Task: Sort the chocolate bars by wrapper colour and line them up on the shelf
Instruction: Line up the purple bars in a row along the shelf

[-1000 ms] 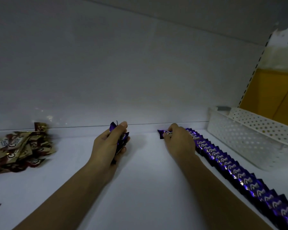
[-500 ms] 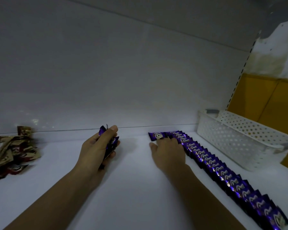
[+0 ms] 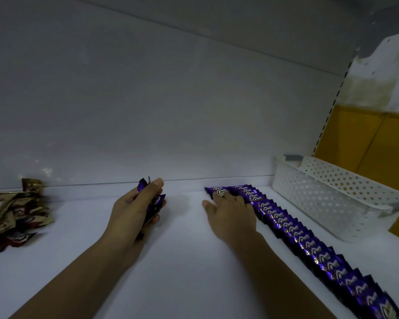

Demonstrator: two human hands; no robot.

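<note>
Both hands work at the back of the white shelf (image 3: 182, 268). The left hand (image 3: 131, 212) curls its fingers and thumb round a small bundle of purple bars (image 3: 154, 200), held upright with crimped ends sticking out above the thumb. The right hand (image 3: 233, 215) lies flat with fingers loosely straight, its fingertips resting on the far end of the row of purple bars (image 3: 309, 247). That row runs from the back panel (image 3: 171, 111) toward the near right edge, each bar overlapping the next like roof tiles. The endmost bar (image 3: 218, 191) lies flat just ahead of the fingers. The wrappers are glossy purple foil with a white oval logo and zigzag-cut edges that catch the dim light. Just right of the row stands a white perforated plastic basket (image 3: 320, 196) with grey handle pieces. Far to the left, well apart from both hands, a loose pile of brown and gold bars (image 3: 16, 210) lies against the back panel. Beyond the basket are a slotted shelf upright (image 3: 332, 104) and a yellow panel (image 3: 366, 143). The shelf surface is smooth and matte.
</note>
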